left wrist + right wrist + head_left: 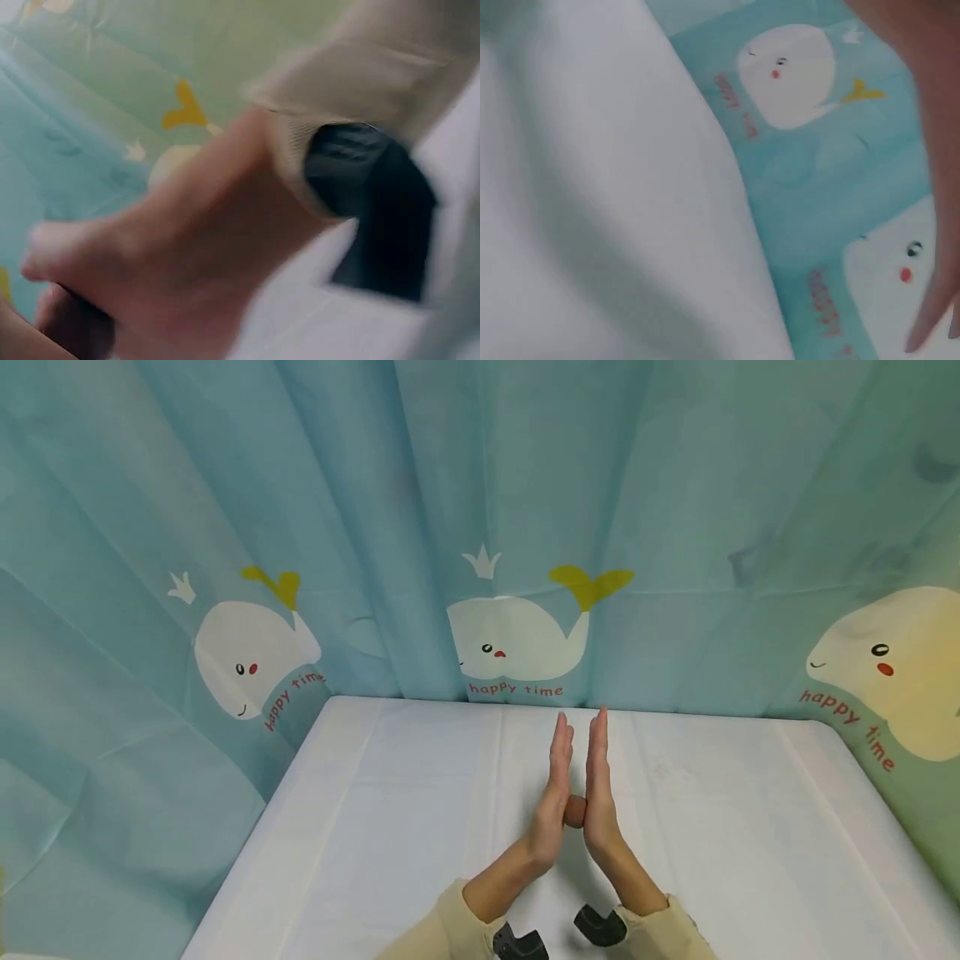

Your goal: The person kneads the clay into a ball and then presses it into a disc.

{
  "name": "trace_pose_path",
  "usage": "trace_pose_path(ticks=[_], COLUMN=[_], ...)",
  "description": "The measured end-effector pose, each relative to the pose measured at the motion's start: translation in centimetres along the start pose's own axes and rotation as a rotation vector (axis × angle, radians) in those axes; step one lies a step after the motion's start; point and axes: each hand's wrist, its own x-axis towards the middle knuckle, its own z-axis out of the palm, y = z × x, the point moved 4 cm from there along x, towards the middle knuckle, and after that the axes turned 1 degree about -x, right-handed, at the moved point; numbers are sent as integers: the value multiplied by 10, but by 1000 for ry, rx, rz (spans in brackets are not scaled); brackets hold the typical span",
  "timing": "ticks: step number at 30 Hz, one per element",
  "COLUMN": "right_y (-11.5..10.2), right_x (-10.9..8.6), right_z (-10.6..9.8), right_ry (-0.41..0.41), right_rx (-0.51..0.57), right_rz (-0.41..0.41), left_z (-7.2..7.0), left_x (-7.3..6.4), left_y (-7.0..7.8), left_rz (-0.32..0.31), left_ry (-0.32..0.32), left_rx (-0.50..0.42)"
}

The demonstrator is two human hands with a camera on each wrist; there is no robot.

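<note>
Left hand [553, 793]: fingers straight, together, palm pressing the small reddish-brown lump [574, 811].
Right hand [598, 789]: fingers straight, together, palm against the lump's other side.
Lump: between both palms, above the white-clothed table [375, 827].

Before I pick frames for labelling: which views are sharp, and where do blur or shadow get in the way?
Head view: sharp and evenly lit, left hand and right hand pressing a brown lump, soft shadow beneath. Left wrist view: heavily blurred throughout. Right wrist view: blurred, grey shadow across the white table.
</note>
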Motion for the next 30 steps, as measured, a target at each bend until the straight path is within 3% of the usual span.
trace_pose_path(ticks=[3,7,11,15,20,23,25,28,30], right_y=[2,-22,-37,-18,7,-5,-20,-37,-39], right_x=[-13,-26,-13,6,-11,-28,-29,-16,-4], right_z=[7,19,16,1,3,17,22,17,5], right_ry=[-39,-89,-85,-24,-35,-54,-54,-26,12], right_rx=[-28,-44,-77,-122,-50,6,21,48,40], right_rz=[11,-28,-96,-85,-2,7,-34,-90,-83], left_z=[-4,-14,-11,-3,-3,-10,-14,-9,-1], left_x=[5,12,9,1,1,9,12,9,2], left_y=[0,-16,-25,-17,5,8,4,-6,-8], left_rz=[-10,-10,3,-22,3,35,27,-5,-43], left_ry=[80,163,92,11,18,51,62,11,-39], left_rx=[-6,45,90,22,-30,25,53,62,7])
